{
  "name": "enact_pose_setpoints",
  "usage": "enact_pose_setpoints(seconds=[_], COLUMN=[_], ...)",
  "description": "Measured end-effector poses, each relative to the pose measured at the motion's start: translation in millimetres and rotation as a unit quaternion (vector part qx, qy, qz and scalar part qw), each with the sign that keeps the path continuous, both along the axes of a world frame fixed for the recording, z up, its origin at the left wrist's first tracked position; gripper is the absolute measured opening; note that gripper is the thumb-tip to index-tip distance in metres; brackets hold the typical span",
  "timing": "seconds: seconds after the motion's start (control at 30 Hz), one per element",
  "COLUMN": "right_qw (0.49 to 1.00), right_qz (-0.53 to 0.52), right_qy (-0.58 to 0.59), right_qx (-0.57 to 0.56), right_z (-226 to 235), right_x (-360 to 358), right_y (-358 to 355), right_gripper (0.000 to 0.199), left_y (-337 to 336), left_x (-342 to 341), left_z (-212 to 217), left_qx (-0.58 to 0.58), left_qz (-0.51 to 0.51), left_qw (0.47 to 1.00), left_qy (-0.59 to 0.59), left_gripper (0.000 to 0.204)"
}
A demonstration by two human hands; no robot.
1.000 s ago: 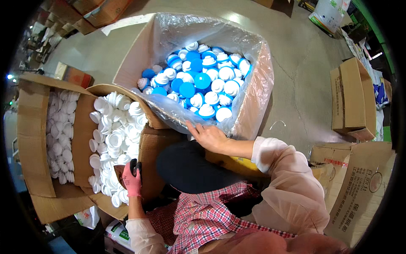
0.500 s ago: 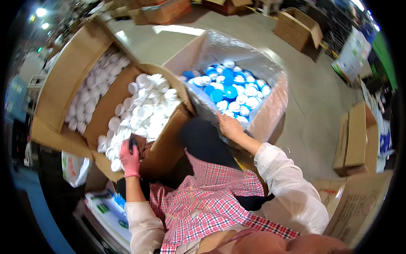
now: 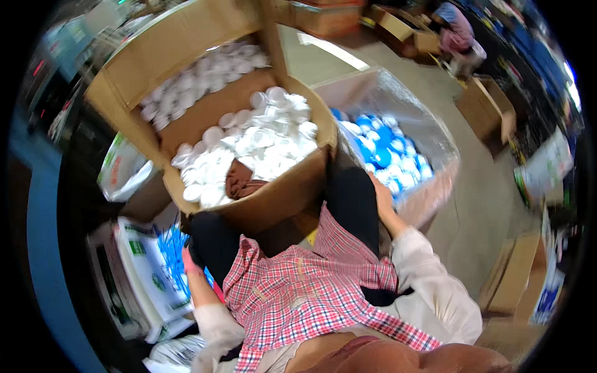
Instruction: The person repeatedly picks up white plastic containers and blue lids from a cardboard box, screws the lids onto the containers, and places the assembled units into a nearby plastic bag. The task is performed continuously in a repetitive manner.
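My left hand (image 3: 191, 260), in a pink glove with dark fingertips, is low at my left thigh, beside a bundle of thin blue strips (image 3: 173, 252). Its fingers are blurred and partly hidden. Bare, my right hand (image 3: 383, 196) is at the near rim of a plastic-lined carton (image 3: 438, 168), fingers curled over the edge. Blue and white round caps (image 3: 388, 149) fill that carton. In front of my knees stands an open cardboard box (image 3: 292, 189) with many white caps (image 3: 264, 140). A brown cloth (image 3: 238, 179) lies on them near the front wall.
White printed bags (image 3: 140, 261) lie at my left, with another white plastic bag (image 3: 121, 171) behind. Open cartons (image 3: 488, 112) stand on the floor at the right. Farther back, a person (image 3: 457, 31) crouches by a carton. A blue post (image 3: 46, 248) rises at far left.
My left hand has left the white caps and come down beside the blue strips. The brown cloth is now uncovered. The view has turned left; my right hand stays at the lined carton's rim.
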State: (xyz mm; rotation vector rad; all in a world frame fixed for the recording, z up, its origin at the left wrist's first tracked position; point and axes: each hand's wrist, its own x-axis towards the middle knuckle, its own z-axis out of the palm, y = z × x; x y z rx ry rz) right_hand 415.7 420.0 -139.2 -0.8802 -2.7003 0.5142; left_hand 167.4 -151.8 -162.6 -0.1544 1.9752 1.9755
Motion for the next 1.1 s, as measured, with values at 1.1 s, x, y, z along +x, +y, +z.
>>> enact_pose_setpoints(seconds=[1.1], right_qw=[1.000], right_qz=[-0.011], right_qy=[-0.014], right_qx=[-0.022], right_z=[-2], right_x=[-6], right_y=[-3], right_gripper=[0.045], left_y=[8], left_x=[11], left_z=[0], left_qx=[-0.184], left_qz=[0.121], left_qw=[0.975], left_qy=[0.042], left_gripper=[0.022])
